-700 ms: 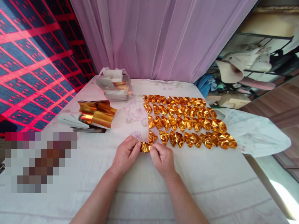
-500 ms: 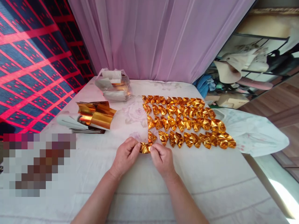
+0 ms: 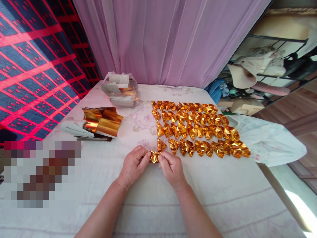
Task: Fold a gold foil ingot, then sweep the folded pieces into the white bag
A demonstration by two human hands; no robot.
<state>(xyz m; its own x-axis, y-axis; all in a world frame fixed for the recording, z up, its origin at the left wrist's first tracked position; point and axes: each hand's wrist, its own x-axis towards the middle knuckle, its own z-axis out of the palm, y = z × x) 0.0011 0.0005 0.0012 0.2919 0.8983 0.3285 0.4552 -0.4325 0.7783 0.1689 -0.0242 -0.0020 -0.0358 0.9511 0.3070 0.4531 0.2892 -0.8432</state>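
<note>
A small folded gold foil paper piece (image 3: 154,157) is held between my two hands, low over the table. My left hand (image 3: 135,163) pinches its left end between thumb and fingers. At the right end, my right hand (image 3: 172,168) grips it the same way. Just beyond the fingertips lies another folded gold piece (image 3: 161,144). Several rows of folded gold foil pieces (image 3: 192,132) spread across the cloth to the right. Loose gold foil sheets (image 3: 106,123), some curled with white backs showing, are piled to the left.
A clear plastic bag (image 3: 121,91) with more gold and white sheets stands at the back left. The tablecloth (image 3: 148,211) is pale with faint flowers. A whitish plastic sheet (image 3: 274,140) hangs past the right edge, near a crowded shelf (image 3: 267,69). A purple curtain (image 3: 158,39) is behind.
The gold piece in my fingers shows slightly different creases, with folds now fanning from its middle. Both hands stay almost in the same place, still gripping its ends.
</note>
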